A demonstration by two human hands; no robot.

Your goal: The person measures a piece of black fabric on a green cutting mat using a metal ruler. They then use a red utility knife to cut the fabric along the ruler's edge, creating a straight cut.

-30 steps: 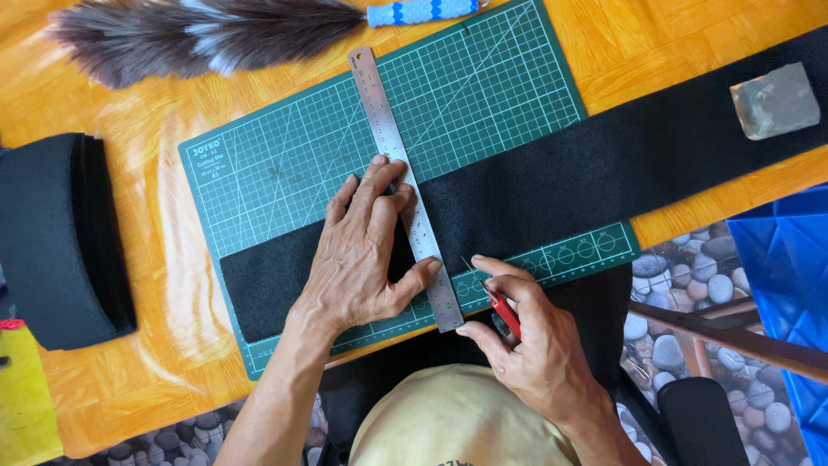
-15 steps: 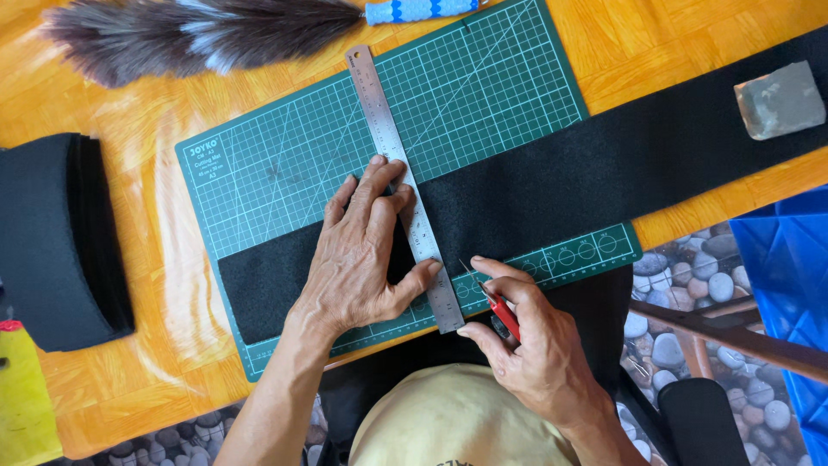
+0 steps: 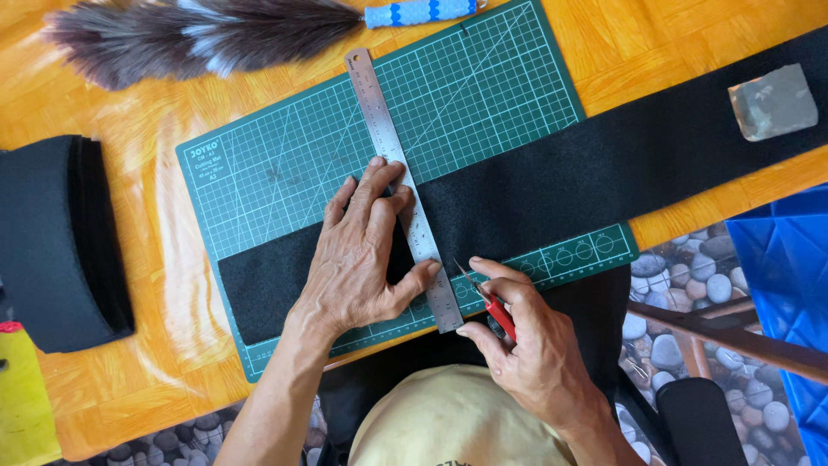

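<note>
My left hand [image 3: 362, 255] lies flat, fingers spread, pressing a steel ruler [image 3: 390, 147] onto a long strip of black fabric [image 3: 604, 168]. The fabric runs across a green cutting mat [image 3: 483, 95] on an orange wooden table [image 3: 103, 259]. My right hand [image 3: 526, 345] grips a red-handled craft knife [image 3: 492, 306]. Its blade tip rests on the fabric's near edge, right beside the ruler's lower end.
A feather duster [image 3: 198, 34] with a blue handle lies along the table's far edge. A stack of black fabric pieces [image 3: 56, 242] sits at the left, a yellow object [image 3: 21, 393] below it. A grey block [image 3: 774, 102] rests on the strip's right end. A blue folded sheet [image 3: 785, 267] is at right.
</note>
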